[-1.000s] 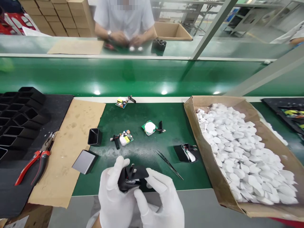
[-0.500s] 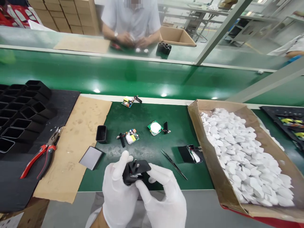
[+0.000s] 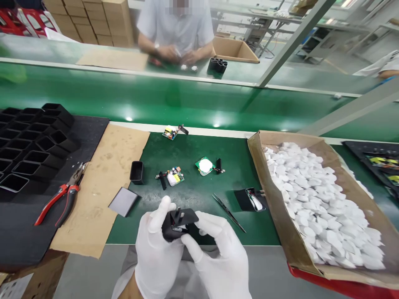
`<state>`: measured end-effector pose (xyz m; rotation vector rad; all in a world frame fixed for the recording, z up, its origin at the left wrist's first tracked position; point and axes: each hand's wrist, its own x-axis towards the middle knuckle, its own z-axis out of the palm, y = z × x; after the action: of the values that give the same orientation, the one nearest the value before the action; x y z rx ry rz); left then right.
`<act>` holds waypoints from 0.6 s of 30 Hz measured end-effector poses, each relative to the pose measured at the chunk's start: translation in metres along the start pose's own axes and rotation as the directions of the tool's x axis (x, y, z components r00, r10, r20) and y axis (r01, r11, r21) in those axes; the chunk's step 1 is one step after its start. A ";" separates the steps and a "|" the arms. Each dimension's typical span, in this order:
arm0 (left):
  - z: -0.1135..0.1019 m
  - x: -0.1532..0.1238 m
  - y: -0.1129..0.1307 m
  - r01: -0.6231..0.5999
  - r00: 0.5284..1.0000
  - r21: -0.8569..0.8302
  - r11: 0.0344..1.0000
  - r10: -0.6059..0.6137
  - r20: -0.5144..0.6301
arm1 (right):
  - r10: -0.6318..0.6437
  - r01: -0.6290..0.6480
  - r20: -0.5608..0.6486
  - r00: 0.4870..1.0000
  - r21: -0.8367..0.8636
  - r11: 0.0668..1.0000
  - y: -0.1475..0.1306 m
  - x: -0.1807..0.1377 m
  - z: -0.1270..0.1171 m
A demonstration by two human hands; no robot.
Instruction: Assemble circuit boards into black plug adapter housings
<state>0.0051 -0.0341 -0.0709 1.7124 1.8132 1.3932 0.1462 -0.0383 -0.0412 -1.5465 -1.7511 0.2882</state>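
Over the table (image 3: 193, 193), the left hand (image 3: 158, 255) curls snugly round a case (image 3: 168, 231); the right hand (image 3: 222, 254), part-closed, holds its raised lid (image 3: 189, 216) at the edge. Lid-fitting seems in hand; the next move likely calls for aligned edges.

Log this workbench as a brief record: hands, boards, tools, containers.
left hand: white glove, wrapped around a black housing
right hand: white glove, thumb and forefinger at the housing's flat cover
loose boards: three on the green surface; one board shows a white disc
tools: tweezers right of centre; red-and-black pliers on the black mat
containers: open cardboard box of white pieces, on the right
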 end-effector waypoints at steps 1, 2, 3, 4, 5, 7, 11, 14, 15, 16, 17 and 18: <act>-0.001 -0.001 0.001 0.001 1.000 -0.006 1.000 -0.001 0.003 | -0.025 0.025 -0.006 1.000 -0.012 1.000 0.001 0.000 -0.002; -0.002 -0.002 0.002 0.003 1.000 -0.009 1.000 -0.003 0.007 | -0.071 0.071 -0.005 0.997 -0.029 0.997 0.002 0.001 -0.004; -0.003 -0.003 0.002 0.008 1.000 -0.011 1.000 -0.008 0.011 | -0.131 0.130 -0.005 0.991 -0.051 0.990 0.002 0.002 -0.006; -0.004 -0.004 0.002 0.011 1.000 -0.009 1.000 -0.011 0.015 | -0.191 0.190 0.000 0.982 -0.081 0.978 0.002 0.003 -0.007; -0.005 -0.005 0.002 0.017 1.000 -0.002 1.000 -0.017 0.018 | -0.247 0.246 0.010 0.969 -0.115 0.962 0.002 0.003 -0.008; -0.006 -0.008 0.003 0.028 0.999 0.014 1.000 -0.028 0.020 | -0.324 0.326 0.042 0.945 -0.185 0.927 0.002 0.003 -0.009; -0.009 -0.012 0.006 0.062 0.998 0.000 0.998 -0.062 0.028 | -0.310 0.313 0.047 0.950 -0.148 0.938 0.000 -0.005 -0.010; -0.012 -0.015 0.012 0.089 0.996 -0.008 0.996 -0.089 0.002 | -0.208 0.206 -0.018 0.978 -0.053 0.977 -0.002 -0.017 -0.011; -0.013 -0.017 0.014 0.097 0.995 -0.010 0.995 -0.097 -0.006 | -0.194 0.192 -0.036 0.980 -0.046 0.980 -0.003 -0.020 -0.011; -0.013 -0.018 0.017 0.108 0.994 -0.018 0.994 -0.109 -0.013 | -0.198 0.196 -0.051 0.979 -0.049 0.979 -0.003 -0.024 -0.011; -0.014 -0.019 0.019 0.121 0.992 -0.034 0.992 -0.122 -0.020 | -0.212 0.209 -0.059 0.975 -0.055 0.976 -0.004 -0.027 -0.010; -0.014 -0.020 0.021 0.140 0.990 -0.056 0.989 -0.142 -0.028 | -0.224 0.221 -0.063 0.973 -0.050 0.974 -0.005 -0.029 -0.009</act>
<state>0.0124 -0.0618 -0.0556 1.5127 1.8563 1.4050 0.1475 -0.0690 -0.0431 -1.3566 -1.8668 0.0857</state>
